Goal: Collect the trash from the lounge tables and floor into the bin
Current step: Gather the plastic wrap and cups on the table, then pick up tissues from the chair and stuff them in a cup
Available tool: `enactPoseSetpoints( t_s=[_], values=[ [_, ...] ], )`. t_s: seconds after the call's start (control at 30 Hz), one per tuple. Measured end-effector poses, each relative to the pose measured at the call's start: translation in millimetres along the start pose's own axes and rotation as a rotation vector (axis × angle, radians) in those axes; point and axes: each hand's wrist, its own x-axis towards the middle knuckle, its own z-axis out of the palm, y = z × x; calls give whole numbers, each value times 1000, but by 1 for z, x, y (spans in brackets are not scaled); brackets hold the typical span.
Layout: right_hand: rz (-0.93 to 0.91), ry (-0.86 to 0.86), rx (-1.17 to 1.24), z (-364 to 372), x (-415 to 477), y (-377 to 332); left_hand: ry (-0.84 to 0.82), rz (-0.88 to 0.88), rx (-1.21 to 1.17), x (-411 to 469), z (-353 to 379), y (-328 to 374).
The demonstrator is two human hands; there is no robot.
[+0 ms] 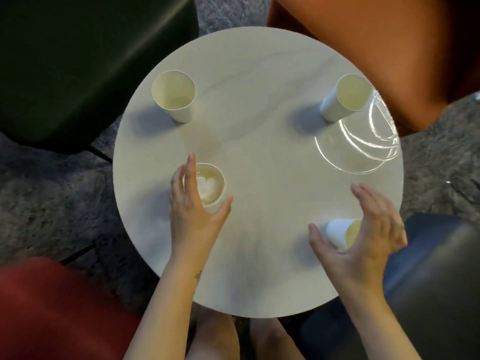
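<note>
Round pale table is filling the centre of the frame w/ four paper cups on it. Left hand is hovering at lower-left centre, fingers straight and thumb spread wide, bracketing the cup w/ tissue, which is standing upright. White crumpled wad is sitting inside it. Can't tell if the hand is touching the cup, but it isn't gripping anything.

Right hand is reaching in at lower right, spread wide, thumb on one side and fingers arching over the tipped cup. That cup is leaning w/ its mouth toward the right edge. Contact is unclear, and no closed grip is showing.

Upper-left cup is standing upright. Upper-right cup is tilting, mouth toward the right. Just below it a clear shiny item is catching light; can't tell what it is.

Seats are ringing the table: dark green seat upper left, orange seat upper right, red seat lower left, dark seat lower right, grey carpet between.
</note>
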Motion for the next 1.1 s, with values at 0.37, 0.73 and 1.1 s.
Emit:
enactPoseSetpoints(
  t_s=[0.37, 0.73, 1.1],
  values=[
    [310, -91, 103, 10, -32, 65, -107, 264, -70, -11, 25, 70],
    [328, 25, 403, 27, -30, 79, -406, 449, -239, -56, 48, 136],
    [391, -165, 695, 31, -44, 92, -522, 385, 39, -81, 109, 113]
  ],
)
